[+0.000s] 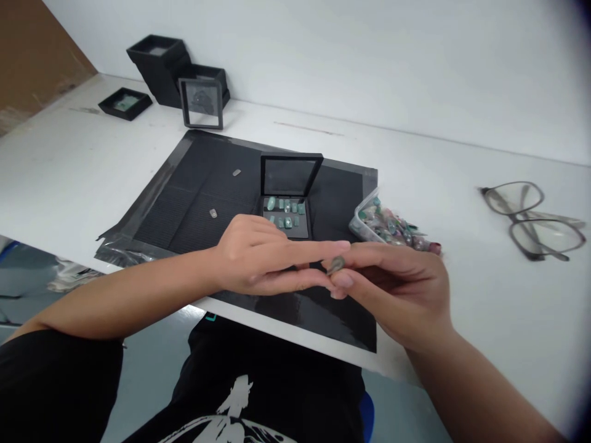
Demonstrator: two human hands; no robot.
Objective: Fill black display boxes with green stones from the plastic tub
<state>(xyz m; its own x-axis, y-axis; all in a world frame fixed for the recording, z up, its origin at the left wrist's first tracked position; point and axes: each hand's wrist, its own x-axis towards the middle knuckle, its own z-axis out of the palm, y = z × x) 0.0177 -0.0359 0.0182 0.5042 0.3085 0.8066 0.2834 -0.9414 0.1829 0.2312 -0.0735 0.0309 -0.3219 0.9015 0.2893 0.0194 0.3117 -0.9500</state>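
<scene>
My left hand (263, 258) and my right hand (401, 283) meet over the front of the black mat (184, 209). Pinched between their fingertips is a small greenish-grey piece (337, 264), apparently a press-on nail; its far details are hidden. Thumb and forefinger of each hand press on it from above and below. Just behind the hands stands an open black display case (292, 178) with its clear lid raised. Rows of green press-on nails (288, 221) lie inside it, partly covered by my left hand.
To the right, a clear plastic box (362, 227) overflows with colourful nails (392, 224). Eyeglasses (530, 215) lie farther right. Two small pale pieces rest on the mat, one (213, 213) nearer. Black frames (159, 67) are stacked by the wall; a flat green-filled case (124, 103) lies beside them.
</scene>
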